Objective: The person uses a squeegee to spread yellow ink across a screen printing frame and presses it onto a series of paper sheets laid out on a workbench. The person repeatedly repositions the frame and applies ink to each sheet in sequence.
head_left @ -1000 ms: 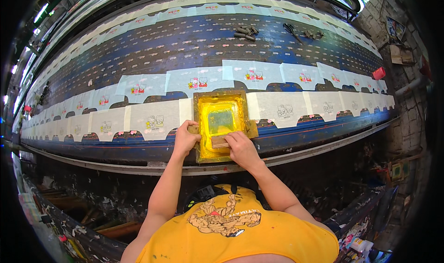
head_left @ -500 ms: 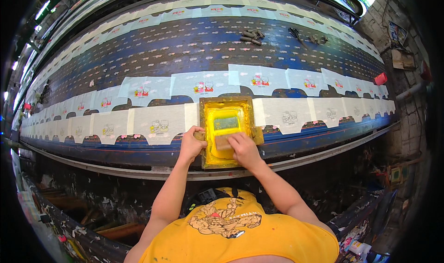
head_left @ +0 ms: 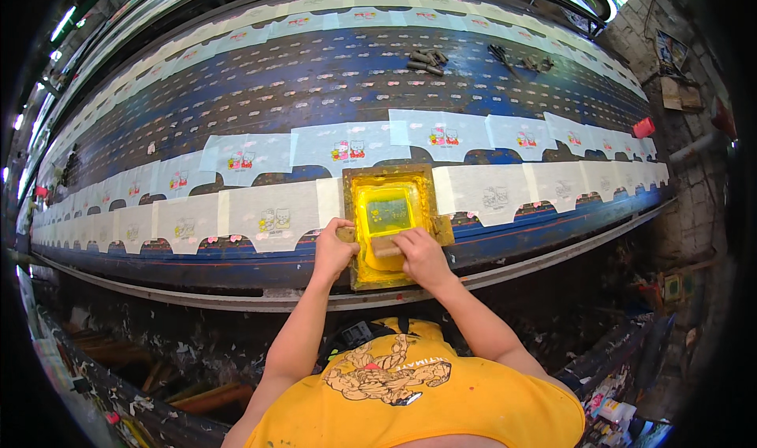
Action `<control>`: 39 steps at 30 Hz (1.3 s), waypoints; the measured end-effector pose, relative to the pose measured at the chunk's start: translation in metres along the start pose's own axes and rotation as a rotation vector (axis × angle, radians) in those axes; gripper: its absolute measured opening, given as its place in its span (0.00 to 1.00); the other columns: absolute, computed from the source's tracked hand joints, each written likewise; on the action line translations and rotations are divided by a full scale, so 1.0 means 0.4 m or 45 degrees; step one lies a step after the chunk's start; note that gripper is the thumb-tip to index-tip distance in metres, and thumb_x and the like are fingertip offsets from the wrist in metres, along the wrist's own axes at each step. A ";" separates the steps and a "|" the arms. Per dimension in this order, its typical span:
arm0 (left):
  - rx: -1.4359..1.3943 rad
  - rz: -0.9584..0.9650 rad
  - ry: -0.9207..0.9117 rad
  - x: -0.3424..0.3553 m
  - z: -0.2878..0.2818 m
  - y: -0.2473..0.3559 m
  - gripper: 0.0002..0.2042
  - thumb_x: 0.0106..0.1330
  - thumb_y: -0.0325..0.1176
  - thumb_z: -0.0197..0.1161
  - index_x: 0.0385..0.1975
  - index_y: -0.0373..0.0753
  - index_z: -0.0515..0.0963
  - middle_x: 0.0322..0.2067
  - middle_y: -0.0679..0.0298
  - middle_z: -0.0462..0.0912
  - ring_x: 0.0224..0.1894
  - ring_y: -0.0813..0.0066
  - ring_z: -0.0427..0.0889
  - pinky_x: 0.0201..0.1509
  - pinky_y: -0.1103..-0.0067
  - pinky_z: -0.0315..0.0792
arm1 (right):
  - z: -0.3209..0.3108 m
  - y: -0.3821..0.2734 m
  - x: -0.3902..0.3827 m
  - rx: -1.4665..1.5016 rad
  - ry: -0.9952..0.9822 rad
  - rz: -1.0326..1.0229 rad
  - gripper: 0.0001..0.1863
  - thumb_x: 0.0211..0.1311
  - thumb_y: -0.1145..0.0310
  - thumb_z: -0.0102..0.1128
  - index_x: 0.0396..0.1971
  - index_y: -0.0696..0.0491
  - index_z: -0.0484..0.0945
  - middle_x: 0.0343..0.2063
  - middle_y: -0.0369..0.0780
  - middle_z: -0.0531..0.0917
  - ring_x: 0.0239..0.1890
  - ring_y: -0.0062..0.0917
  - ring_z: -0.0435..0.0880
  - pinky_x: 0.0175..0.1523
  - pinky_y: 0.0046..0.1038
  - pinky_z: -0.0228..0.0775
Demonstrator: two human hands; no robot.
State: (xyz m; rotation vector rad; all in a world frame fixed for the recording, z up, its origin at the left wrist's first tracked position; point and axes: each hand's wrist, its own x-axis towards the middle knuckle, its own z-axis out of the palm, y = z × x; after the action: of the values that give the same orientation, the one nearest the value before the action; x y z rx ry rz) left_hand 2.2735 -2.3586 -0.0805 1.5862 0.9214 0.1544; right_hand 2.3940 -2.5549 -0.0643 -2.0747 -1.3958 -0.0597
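Observation:
A screen-printing frame (head_left: 426,182), its wooden edges caked with yellow ink, lies over the near row of cream fabric pieces. My left hand (head_left: 334,251) is closed on the wooden tab at the frame's left side. In my right hand (head_left: 424,259) is a squeegee (head_left: 385,247), pinched from its right end, resting inside the lower half of the frame. Yellow ink (head_left: 381,263) surrounds the squeegee. Beyond it, a greenish mesh window (head_left: 389,213) shows a faint yellow pattern. On the frame's right, another wooden tab (head_left: 443,230) sticks out.
Cream pieces with grey outline prints (head_left: 497,198) flank the frame. A row of light-blue printed pieces (head_left: 347,147) lies just beyond. Dark rolled objects (head_left: 426,62) sit farther back on the long table. A metal rail (head_left: 520,263) edges its near side; a red object (head_left: 643,127) stands at right.
My right hand has drawn the squeegee slightly toward me, uncovering more of the mesh window, where a yellow pattern now shows. My left hand stays on the frame's tab.

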 end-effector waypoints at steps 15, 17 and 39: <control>-0.015 0.174 0.133 -0.020 0.258 0.094 0.22 0.43 0.17 0.71 0.43 0.34 0.82 0.42 0.57 0.86 0.43 0.68 0.84 0.49 0.73 0.79 | -0.235 0.158 -0.084 0.014 0.021 -0.023 0.17 0.48 0.82 0.62 0.42 0.59 0.81 0.42 0.44 0.84 0.47 0.42 0.83 0.54 0.39 0.79; -0.110 0.109 0.098 -0.028 0.362 0.119 0.23 0.43 0.17 0.71 0.44 0.34 0.82 0.42 0.59 0.85 0.44 0.68 0.83 0.51 0.73 0.78 | -0.300 0.230 -0.124 -0.025 -0.007 -0.007 0.17 0.48 0.81 0.62 0.42 0.58 0.82 0.42 0.43 0.85 0.48 0.41 0.83 0.54 0.39 0.79; -0.063 0.026 0.056 -0.054 0.738 0.224 0.24 0.45 0.13 0.68 0.46 0.34 0.81 0.34 0.61 0.83 0.32 0.71 0.82 0.34 0.74 0.77 | -0.484 0.534 -0.301 0.083 -0.045 0.037 0.17 0.51 0.82 0.61 0.44 0.59 0.83 0.43 0.46 0.86 0.49 0.42 0.84 0.56 0.39 0.79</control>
State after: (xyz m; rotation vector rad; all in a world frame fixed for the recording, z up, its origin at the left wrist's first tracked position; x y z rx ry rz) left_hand 2.4700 -2.5971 -0.0688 1.5522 0.9294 0.2255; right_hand 2.5802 -2.8055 -0.0544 -2.0508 -1.3698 0.0347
